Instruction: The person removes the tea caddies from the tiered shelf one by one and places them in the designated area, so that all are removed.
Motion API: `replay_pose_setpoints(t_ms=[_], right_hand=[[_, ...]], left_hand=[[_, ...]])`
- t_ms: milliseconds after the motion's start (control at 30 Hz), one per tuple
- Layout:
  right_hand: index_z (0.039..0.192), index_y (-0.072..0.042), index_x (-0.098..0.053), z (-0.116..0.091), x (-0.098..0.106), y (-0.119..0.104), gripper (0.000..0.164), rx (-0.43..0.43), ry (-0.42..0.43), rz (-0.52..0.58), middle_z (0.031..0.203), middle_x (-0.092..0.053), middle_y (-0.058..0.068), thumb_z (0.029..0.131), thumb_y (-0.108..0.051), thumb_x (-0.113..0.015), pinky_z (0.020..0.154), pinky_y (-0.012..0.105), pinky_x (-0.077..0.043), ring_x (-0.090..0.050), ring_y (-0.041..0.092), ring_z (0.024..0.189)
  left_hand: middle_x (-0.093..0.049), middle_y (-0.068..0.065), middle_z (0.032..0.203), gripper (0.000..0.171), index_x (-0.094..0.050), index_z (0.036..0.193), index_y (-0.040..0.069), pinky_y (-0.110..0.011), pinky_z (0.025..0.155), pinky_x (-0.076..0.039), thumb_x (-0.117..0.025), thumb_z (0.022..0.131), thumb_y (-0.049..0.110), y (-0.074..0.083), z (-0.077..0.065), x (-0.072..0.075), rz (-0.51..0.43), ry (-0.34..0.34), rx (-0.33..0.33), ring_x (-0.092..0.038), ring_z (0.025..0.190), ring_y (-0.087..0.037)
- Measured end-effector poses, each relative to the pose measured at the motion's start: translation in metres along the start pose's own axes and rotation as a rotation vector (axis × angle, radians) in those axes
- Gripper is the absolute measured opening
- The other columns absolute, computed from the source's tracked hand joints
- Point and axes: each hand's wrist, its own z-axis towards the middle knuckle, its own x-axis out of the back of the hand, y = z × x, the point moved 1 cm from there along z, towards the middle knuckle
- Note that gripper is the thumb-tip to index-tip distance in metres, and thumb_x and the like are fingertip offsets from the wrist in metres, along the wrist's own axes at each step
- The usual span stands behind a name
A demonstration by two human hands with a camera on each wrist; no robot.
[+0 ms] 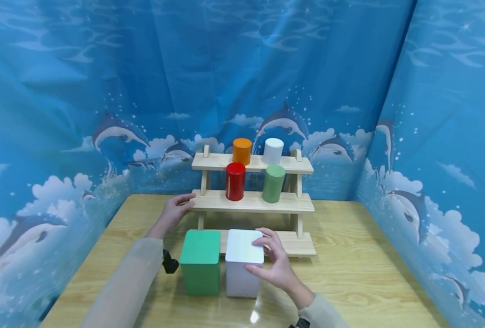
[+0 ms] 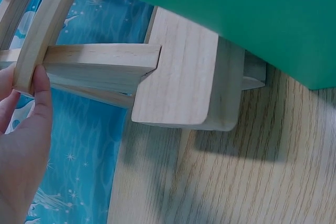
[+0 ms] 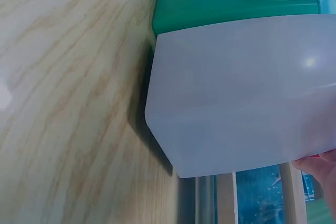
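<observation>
A three-tier wooden display stand (image 1: 214, 200) stands on the table. My left hand (image 1: 174, 214) pinches the left end of its middle shelf; in the left wrist view, thumb and fingertips (image 2: 41, 80) lie on either side of that board. In front of the stand are a green box (image 1: 201, 273) and, just right of it, a white box (image 1: 244, 278). My right hand (image 1: 277, 264) holds the white box by its upper right side, with the thumb near the front and fingers over the top edge. The box's underside is hidden.
An orange cylinder (image 1: 241, 152) and a white cylinder (image 1: 273, 151) stand on the top shelf. Below them, a red cylinder (image 1: 235, 182) and a light green cylinder (image 1: 273, 184) are on the middle shelf. Dolphin-print curtains (image 1: 226, 68) enclose the wooden table (image 1: 349, 269).
</observation>
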Motion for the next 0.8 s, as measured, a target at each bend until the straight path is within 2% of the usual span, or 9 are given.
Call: replay_pose_setpoints(t_ms=[233,500,700,800], right_hand=[[0.106,0.009,-0.052,0.0002,-0.0038,0.0065,0.050,0.010,-0.009,-0.005,0.128,-0.033,0.034,0.063,0.011,-0.078,0.087,0.031,-0.050,-0.045,0.033,0.114],[0.109,0.007,-0.052,0.0007,-0.0051,0.0091,0.050,-0.016,-0.031,-0.021,0.131,-0.032,0.033,0.066,0.007,-0.079,0.090,0.035,-0.048,-0.044,0.032,0.116],[0.111,0.006,-0.051,0.0003,-0.0040,0.0091,0.052,-0.056,-0.066,-0.048,0.134,-0.030,0.030,0.067,0.003,-0.079,0.096,0.039,-0.044,-0.043,0.032,0.119],[0.113,0.005,-0.051,-0.0011,-0.0024,0.0094,0.054,-0.063,-0.079,-0.073,0.135,-0.030,0.030,0.067,0.003,-0.080,0.098,0.040,-0.041,-0.039,0.031,0.123]], left_hand=[[-0.040,-0.018,0.137,0.048,-0.043,0.136,-0.001,-0.042,0.098,-0.041,-0.057,0.093,0.017,-0.0006,0.0000,0.0005,-0.010,-0.013,-0.015,-0.053,0.104,-0.009],[-0.039,-0.019,0.137,0.048,-0.043,0.136,-0.002,-0.040,0.097,-0.043,-0.057,0.094,0.017,-0.0022,0.0005,0.0013,-0.010,-0.020,-0.027,-0.054,0.102,-0.007],[-0.040,-0.018,0.137,0.048,-0.044,0.136,-0.001,-0.032,0.092,-0.047,-0.058,0.093,0.018,-0.0018,-0.0002,0.0013,-0.007,-0.009,-0.017,-0.054,0.103,-0.008],[-0.040,-0.018,0.137,0.048,-0.044,0.136,-0.001,-0.033,0.093,-0.047,-0.057,0.094,0.017,-0.0015,0.0000,0.0005,-0.005,-0.007,-0.014,-0.054,0.103,-0.008]])
